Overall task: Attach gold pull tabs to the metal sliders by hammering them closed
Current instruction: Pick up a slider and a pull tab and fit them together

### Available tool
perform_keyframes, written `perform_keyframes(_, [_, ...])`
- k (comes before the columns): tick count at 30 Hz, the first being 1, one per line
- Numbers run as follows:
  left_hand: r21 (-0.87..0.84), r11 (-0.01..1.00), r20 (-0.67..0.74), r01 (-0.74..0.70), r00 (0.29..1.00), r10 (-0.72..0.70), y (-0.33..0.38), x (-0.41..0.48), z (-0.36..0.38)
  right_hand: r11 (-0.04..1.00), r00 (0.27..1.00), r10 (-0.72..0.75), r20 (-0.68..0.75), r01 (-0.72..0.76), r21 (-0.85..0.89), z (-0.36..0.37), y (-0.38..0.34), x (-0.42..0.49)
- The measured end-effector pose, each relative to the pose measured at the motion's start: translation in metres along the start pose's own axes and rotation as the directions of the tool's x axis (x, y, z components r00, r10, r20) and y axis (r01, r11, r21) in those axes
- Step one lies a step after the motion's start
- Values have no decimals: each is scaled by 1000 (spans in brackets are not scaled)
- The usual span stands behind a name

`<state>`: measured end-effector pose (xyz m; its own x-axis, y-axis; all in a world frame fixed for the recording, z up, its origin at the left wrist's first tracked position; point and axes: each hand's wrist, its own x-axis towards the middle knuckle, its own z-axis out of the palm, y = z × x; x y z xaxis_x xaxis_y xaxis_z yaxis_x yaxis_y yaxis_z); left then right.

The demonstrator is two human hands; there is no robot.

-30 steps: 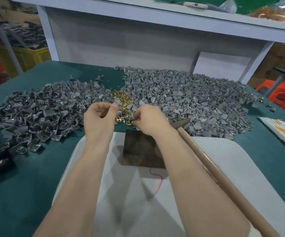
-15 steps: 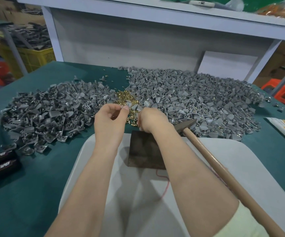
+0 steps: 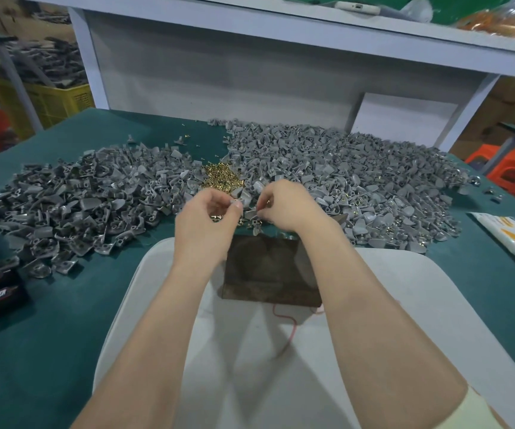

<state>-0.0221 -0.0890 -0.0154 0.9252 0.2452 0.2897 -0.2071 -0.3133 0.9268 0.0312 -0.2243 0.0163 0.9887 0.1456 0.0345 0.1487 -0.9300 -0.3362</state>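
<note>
fingers [image 3: 237,205] of the left hand [image 3: 202,224] pinch a grey slider [image 3: 240,198]; right hand [image 3: 287,207] pinches something small just beside it, above the dark block [image 3: 268,270].

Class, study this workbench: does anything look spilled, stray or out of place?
A few gold pull tabs lie scattered on the green cloth behind the main gold pile, and several grey sliders sit apart from their heaps. Otherwise nothing stands out.

Slider-heaped green table [image 3: 64,335]
</note>
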Motion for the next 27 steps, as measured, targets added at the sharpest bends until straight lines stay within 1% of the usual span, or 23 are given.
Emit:
perform_keyframes(2, [-51,997,-59,54,997,-57,-2,3,-2,1000,997,-28,70,28,-6,2,-4,-1])
perform_keyframes(4, [-104,991,-92,89,991,-98,-4,4,-4,999,992,-22,122,25,-28,6,-8,1])
perform_keyframes(8, [-155,982,-132,110,983,-131,-5,6,-4,997,988,21,155,-8,-80,16,-11,9])
perform_keyframes(15, [-160,981,-129,112,983,-133,-6,7,-4,982,982,126,143,-103,-157,32,-13,25])
perform_keyframes(23, [-157,981,-127,114,983,-134,-6,7,-4,973,981,173,93,-155,-171,33,-5,25])
perform_keyframes(27, [-156,981,-126,117,982,-137,-6,7,-4,976,985,150,89,-132,-175,34,-6,24])
